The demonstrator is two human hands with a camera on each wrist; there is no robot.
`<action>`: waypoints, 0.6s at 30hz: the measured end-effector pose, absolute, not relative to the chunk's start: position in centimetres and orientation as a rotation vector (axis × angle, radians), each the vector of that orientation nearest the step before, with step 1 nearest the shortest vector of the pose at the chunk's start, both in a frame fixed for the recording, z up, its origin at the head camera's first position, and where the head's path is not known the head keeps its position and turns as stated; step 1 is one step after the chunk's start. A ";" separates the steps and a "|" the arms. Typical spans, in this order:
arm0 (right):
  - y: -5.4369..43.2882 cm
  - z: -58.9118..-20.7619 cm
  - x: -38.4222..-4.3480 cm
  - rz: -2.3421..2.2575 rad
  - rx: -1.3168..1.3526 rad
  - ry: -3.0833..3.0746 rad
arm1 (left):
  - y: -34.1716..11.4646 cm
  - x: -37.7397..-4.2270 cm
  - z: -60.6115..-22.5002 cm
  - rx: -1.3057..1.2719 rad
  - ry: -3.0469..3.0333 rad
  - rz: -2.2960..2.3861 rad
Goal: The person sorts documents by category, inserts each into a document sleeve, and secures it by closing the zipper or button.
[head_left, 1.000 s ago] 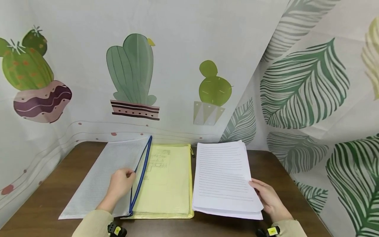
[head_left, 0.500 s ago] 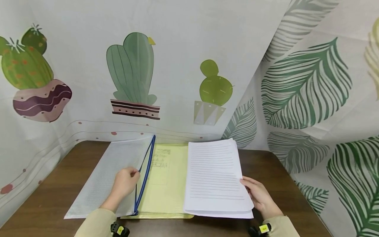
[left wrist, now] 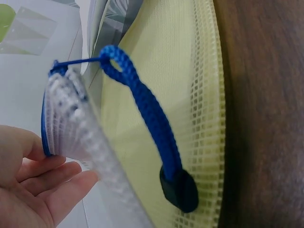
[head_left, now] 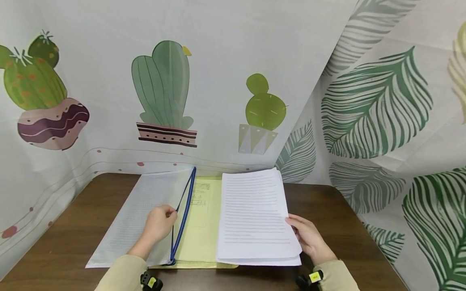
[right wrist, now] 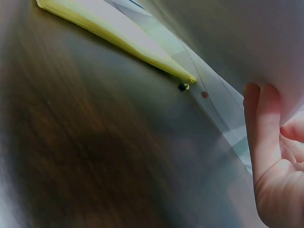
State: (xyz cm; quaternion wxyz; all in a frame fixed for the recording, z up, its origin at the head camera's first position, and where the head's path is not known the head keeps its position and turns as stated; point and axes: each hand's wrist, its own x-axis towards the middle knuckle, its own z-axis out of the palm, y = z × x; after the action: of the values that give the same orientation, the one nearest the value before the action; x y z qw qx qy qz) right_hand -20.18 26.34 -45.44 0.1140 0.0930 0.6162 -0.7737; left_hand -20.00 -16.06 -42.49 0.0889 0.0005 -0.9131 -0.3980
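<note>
white mesh pouch pinched at its rim, stack of lined white paper gripped opposite

left of centre in the head view, the left hand pinches a thin strand of the pouch's dark blue zip edging between thumb and finger. the 2 blue edges stand apart there, so the pinch seems meant to hold the pouch's mouth parted, facing the sheets. in the left wrist view a braided blue zip pull with a black tip hangs from the corner.

right of centre, the right hand grips the paper stack by its right edge, with 2 fingertips against the underside in the right wrist view. a side grip probably leaves the stack's left edge unblocked and its sheets together.

the paper is lifted above a pale yellow mesh pouch, overlapping its right part in the head view; whether they touch anywhere, i cannot tell. the yellow pouch lies on the brown wood-grain desk, partly beneath the white pouch, perhaps as a flat base.
</note>
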 end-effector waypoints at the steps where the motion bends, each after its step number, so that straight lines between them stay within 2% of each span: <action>1: 26.2 -45.4 -20.2 -2.270 0.268 1.804 | -16.0 -20.0 -42.5 0.001 -2.716 -1.191; 18: 23.6 -46.1 -21.0 -2.292 0.170 1.747 | -14.4 -19.9 -43.0 -0.042 -2.733 -1.179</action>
State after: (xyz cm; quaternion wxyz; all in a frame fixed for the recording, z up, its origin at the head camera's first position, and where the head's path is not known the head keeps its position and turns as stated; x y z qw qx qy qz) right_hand -20.96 23.62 -46.06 0.1269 0.0585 0.6004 -0.7874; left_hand -19.91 -14.43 -42.96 0.0822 -0.0141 -0.9150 -0.3946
